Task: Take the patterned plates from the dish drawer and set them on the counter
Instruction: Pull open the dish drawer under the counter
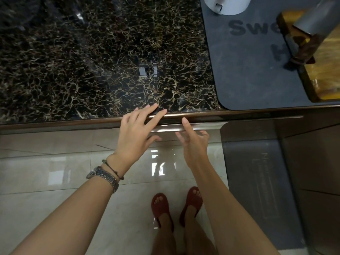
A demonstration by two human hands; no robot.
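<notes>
Bare arms, no sleeves; a silver metal watch and thin dark cord bracelet beside it; red sandals.

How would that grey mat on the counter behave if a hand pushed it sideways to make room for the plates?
The grey mat lies thin and flat, so it probably flexes rather than slides as a stiff sheet. The wooden board and a white container rest on it, likely pinning it; pushing could bunch it. The polished counter underneath may let a free corner slip.

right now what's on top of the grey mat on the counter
On the grey mat: a white container at the back and a wooden board with a cleaver. The board and cleaver cover part of the mat's lettering.
</notes>
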